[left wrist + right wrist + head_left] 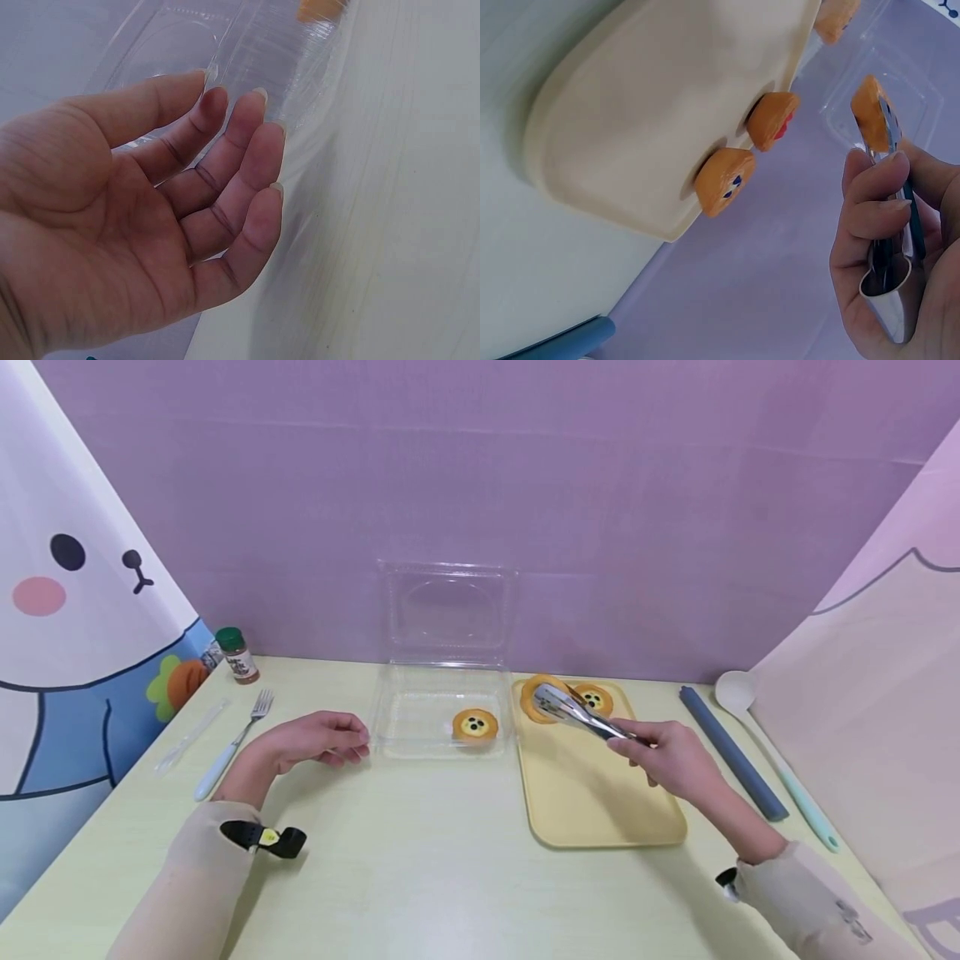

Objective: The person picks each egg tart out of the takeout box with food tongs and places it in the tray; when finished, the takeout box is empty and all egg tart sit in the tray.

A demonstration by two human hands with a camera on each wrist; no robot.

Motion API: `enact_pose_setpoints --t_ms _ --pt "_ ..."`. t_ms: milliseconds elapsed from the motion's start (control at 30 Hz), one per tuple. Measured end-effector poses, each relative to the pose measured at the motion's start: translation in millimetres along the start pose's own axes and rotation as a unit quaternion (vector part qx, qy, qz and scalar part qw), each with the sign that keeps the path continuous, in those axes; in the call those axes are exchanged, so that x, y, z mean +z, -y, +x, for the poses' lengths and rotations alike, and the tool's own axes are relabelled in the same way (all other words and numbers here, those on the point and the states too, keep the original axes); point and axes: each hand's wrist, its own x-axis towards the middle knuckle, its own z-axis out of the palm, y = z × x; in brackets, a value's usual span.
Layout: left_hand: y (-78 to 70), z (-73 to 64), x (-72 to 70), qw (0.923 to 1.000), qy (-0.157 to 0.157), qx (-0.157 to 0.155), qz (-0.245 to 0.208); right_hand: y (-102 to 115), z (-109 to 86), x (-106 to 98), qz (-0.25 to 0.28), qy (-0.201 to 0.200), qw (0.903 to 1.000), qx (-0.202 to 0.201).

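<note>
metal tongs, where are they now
In the head view, the metal tongs are right of centre, held by the right hand over the far end of the yellow tray, beside the clear container.

The head camera looks forward and down over the whole table (420,877), facing the purple curtain (465,502). The left-wrist camera sits close to the left hand (142,202) at nine o'clock, while the right-wrist camera, tilted, has the right hand (678,762) near at four. Head and left wrist share the clear box (255,45); head and right wrist, the tray (645,112).
</note>
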Motion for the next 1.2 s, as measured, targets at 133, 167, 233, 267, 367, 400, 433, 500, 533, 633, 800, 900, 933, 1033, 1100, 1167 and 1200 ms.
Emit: enact_pose_setpoints --t_ms 133,167,233,267,367,400,433,500,533,633,800,900,933,1033,1100,1167,1200 --pt "0.2 0.0 -0.5 1.0 -0.004 -0.004 0.0 -5.9 -2.7 -0.3 -0.004 0.0 1.0 0.0" --pt "0.3 0.0 -0.6 1.0 -0.003 -0.003 0.001 -7.1 -3.2 -0.4 -0.005 -0.001 1.0 0.0" --pt "0.0 -0.1 -0.5 1.0 -0.004 -0.002 0.001 -9.1 -4.3 -0.3 -0.008 -0.001 1.0 0.001" --pt "-0.1 -0.1 -0.5 1.0 -0.004 -0.003 0.0 -9.9 -4.7 -0.2 -0.008 -0.001 1.0 0.001" --pt "-0.1 -0.5 -0.2 1.0 -0.002 -0.001 0.0 -12.5 -5.7 0.6 -0.009 0.001 1.0 0.002" --pt "-0.2 -0.7 -0.1 1.0 -0.002 0.0 0.001 -13.5 -5.9 0.9 -0.008 0.002 1.0 0.001" --pt "-0.4 -0.9 0.0 1.0 -0.001 0.002 0.001 -14.5 -6.2 1.3 -0.007 0.003 1.0 0.0" --pt "-0.7 -1.3 0.1 1.0 0.0 0.005 0.002 -16.6 -6.7 2.4 -0.007 0.004 1.0 -0.002" --pt "-1.1 -1.5 0.3 1.0 0.0 0.004 0.001 -17.6 -7.1 3.2 -0.007 0.006 1.0 -0.003" --pt "-2.0 -2.1 0.7 1.0 0.001 0.005 -0.001 -20.3 -7.9 5.8 -0.004 0.018 0.9998 0.0" --pt "-1.1 -1.4 0.9 1.0 0.001 0.007 -0.005 -24.8 -8.1 11.1 -0.007 0.035 0.9993 0.014" --pt "0.1 -0.6 0.5 1.0 0.001 0.007 -0.006 -27.4 -7.6 13.9 -0.01 0.041 0.9989 0.019" --pt "0.1 -0.6 0.6 1.0 0.001 0.007 -0.006 -28.2 -7.3 14.7 -0.009 0.044 0.9988 0.021" --pt "-0.1 -0.9 0.5 1.0 0.0 0.005 -0.004 -28.8 -6.8 16.6 -0.005 0.052 0.9983 0.025" --pt "-0.3 -0.7 0.5 1.0 -0.001 0.005 -0.003 -28.9 -6.5 17.7 -0.001 0.055 0.9982 0.026" --pt "-0.1 -0.6 0.5 1.0 0.0 0.005 -0.003 -28.3 -6.2 18.2 0.001 0.056 0.9981 0.026" --pt "0.1 -0.5 0.5 1.0 0.0 0.005 -0.003 -28.3 -5.9 18.5 0.002 0.057 0.998 0.027"
